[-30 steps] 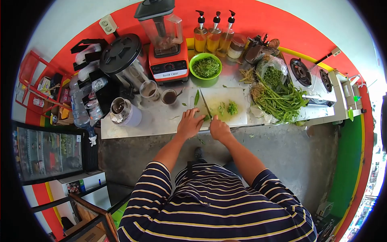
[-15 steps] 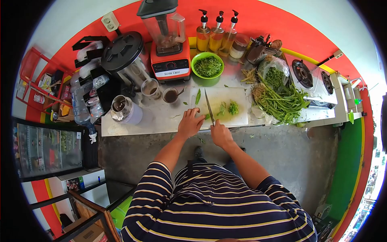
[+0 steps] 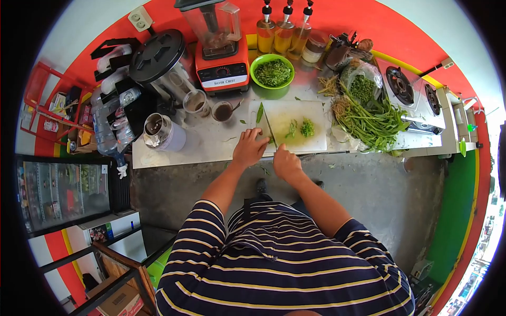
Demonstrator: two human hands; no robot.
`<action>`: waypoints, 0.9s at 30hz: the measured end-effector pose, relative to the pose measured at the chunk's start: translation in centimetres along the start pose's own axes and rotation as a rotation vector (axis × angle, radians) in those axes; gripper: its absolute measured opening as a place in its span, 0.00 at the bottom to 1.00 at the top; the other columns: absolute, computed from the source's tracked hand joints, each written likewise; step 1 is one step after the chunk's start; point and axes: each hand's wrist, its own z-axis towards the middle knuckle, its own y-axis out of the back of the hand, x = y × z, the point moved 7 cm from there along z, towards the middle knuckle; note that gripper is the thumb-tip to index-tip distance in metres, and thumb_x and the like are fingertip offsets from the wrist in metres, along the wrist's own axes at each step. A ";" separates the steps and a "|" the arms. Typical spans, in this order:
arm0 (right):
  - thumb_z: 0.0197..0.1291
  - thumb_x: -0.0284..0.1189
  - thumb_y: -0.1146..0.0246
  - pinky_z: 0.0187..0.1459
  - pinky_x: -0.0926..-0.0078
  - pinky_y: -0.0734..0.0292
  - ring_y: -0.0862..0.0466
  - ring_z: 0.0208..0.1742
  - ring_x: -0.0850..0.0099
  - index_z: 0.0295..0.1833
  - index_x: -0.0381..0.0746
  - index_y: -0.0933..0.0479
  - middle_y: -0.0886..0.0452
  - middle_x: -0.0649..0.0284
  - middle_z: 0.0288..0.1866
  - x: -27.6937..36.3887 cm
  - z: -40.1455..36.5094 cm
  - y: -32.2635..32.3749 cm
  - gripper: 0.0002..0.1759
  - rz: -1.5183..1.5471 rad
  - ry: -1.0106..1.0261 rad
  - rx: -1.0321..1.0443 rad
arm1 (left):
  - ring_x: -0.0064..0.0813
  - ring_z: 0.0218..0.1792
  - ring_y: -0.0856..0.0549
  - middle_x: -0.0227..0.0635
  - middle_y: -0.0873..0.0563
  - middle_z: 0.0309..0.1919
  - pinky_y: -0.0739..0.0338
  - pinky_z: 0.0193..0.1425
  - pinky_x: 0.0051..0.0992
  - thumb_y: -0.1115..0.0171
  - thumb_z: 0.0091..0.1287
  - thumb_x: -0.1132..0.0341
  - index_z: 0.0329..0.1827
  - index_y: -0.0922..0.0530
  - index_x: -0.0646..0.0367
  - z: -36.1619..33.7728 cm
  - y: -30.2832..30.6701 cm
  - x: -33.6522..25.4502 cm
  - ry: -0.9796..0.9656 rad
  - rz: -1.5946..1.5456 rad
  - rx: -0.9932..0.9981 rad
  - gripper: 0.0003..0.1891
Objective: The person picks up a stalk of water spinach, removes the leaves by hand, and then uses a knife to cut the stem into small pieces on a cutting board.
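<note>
My right hand (image 3: pixel 288 162) is closed around the handle of a kitchen knife (image 3: pixel 269 126), its long blade pointing away from me over a white cutting board (image 3: pixel 318 113). At the board's near left edge, my left hand (image 3: pixel 250 147) has its fingers curled on leafy greens (image 3: pixel 271 140), mostly hidden beside the blade. To the right of the knife lie a small pile of chopped greens (image 3: pixel 307 127) and a looser bit of cut greens (image 3: pixel 292 128). A single green leaf (image 3: pixel 260 112) rests at the board's upper left.
Behind the board stand a green bowl (image 3: pixel 290 84) of chopped greens, a red blender (image 3: pixel 222 71) and pump bottles (image 3: pixel 283 39). A heap of leafy stems (image 3: pixel 369 126) lies right, before a gas stove (image 3: pixel 416 100). Cups (image 3: pixel 222 111) and a metal-topped container (image 3: pixel 164 134) stand left.
The knife blade has swung slightly left and appears more edge-on, close to my left fingers. The whole view has shifted slightly. Both hands keep their holds.
</note>
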 end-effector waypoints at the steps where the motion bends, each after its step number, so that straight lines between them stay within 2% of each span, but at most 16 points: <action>1: 0.72 0.35 0.45 0.47 0.51 0.15 0.12 0.45 0.43 0.54 0.32 0.34 0.13 0.41 0.41 -0.1 -0.7 -0.8 0.17 0.000 -0.018 0.000 | 0.39 0.54 0.25 0.36 0.23 0.51 0.31 0.56 0.39 0.37 0.67 0.62 0.52 0.15 0.45 0.0 0.1 0.0 -0.007 -0.002 -0.004 0.12; 6: 0.72 0.35 0.45 0.46 0.49 0.15 0.11 0.42 0.43 0.53 0.31 0.34 0.13 0.41 0.41 -0.3 -0.2 -1.4 0.17 -0.048 -0.012 -0.018 | 0.39 0.54 0.25 0.36 0.23 0.51 0.31 0.56 0.39 0.37 0.68 0.62 0.52 0.16 0.46 0.1 0.1 -0.1 -0.005 -0.017 0.001 0.12; 12: 0.71 0.32 0.46 0.48 0.51 0.15 0.12 0.46 0.42 0.54 0.29 0.35 0.14 0.40 0.43 0.4 -0.5 0.6 0.16 -0.033 0.036 0.021 | 0.41 0.55 0.25 0.36 0.23 0.52 0.31 0.56 0.39 0.37 0.67 0.64 0.53 0.17 0.47 -0.2 0.0 0.0 0.003 0.007 0.019 0.13; 15: 0.71 0.32 0.45 0.51 0.52 0.16 0.13 0.49 0.42 0.53 0.31 0.35 0.14 0.39 0.44 0.3 -1.6 -0.5 0.15 0.032 -0.053 0.041 | 0.41 0.55 0.26 0.36 0.24 0.52 0.31 0.56 0.40 0.38 0.66 0.64 0.53 0.17 0.46 -0.1 0.1 -0.1 -0.020 -0.001 -0.014 0.13; 18: 0.67 0.29 0.43 0.49 0.54 0.15 0.11 0.48 0.47 0.53 0.32 0.35 0.13 0.41 0.43 0.3 -1.1 -1.2 0.14 -0.020 -0.038 0.020 | 0.41 0.54 0.26 0.36 0.24 0.51 0.31 0.57 0.40 0.38 0.65 0.65 0.52 0.17 0.47 -0.1 0.1 -0.1 -0.015 0.014 0.001 0.13; 20: 0.71 0.31 0.46 0.50 0.53 0.15 0.12 0.48 0.46 0.55 0.33 0.35 0.13 0.40 0.44 0.0 0.1 -1.0 0.14 0.007 -0.034 0.044 | 0.44 0.54 0.26 0.38 0.24 0.51 0.31 0.56 0.41 0.36 0.65 0.66 0.51 0.17 0.49 0.0 -0.2 0.0 -0.004 -0.017 -0.001 0.12; 24: 0.74 0.35 0.49 0.50 0.49 0.17 0.12 0.47 0.44 0.56 0.33 0.36 0.13 0.40 0.43 -0.8 0.1 -0.2 0.16 0.058 0.051 0.042 | 0.44 0.53 0.26 0.38 0.24 0.51 0.31 0.56 0.41 0.36 0.65 0.65 0.50 0.17 0.49 -0.3 0.1 -0.1 0.032 -0.038 -0.031 0.11; 26: 0.74 0.40 0.48 0.52 0.43 0.20 0.15 0.48 0.36 0.56 0.32 0.37 0.16 0.34 0.45 -2.8 -0.2 -0.5 0.20 0.166 -0.010 0.021 | 0.43 0.52 0.27 0.38 0.25 0.51 0.32 0.57 0.41 0.35 0.65 0.65 0.47 0.17 0.49 -0.2 0.3 0.3 0.103 -0.056 -0.098 0.09; 27: 0.74 0.40 0.48 0.52 0.43 0.20 0.15 0.48 0.36 0.56 0.32 0.37 0.16 0.34 0.45 -3.3 -0.5 -0.1 0.20 0.159 0.005 0.010 | 0.43 0.52 0.27 0.38 0.25 0.51 0.32 0.57 0.41 0.35 0.65 0.65 0.47 0.17 0.49 -0.2 0.3 0.1 0.104 -0.047 -0.116 0.09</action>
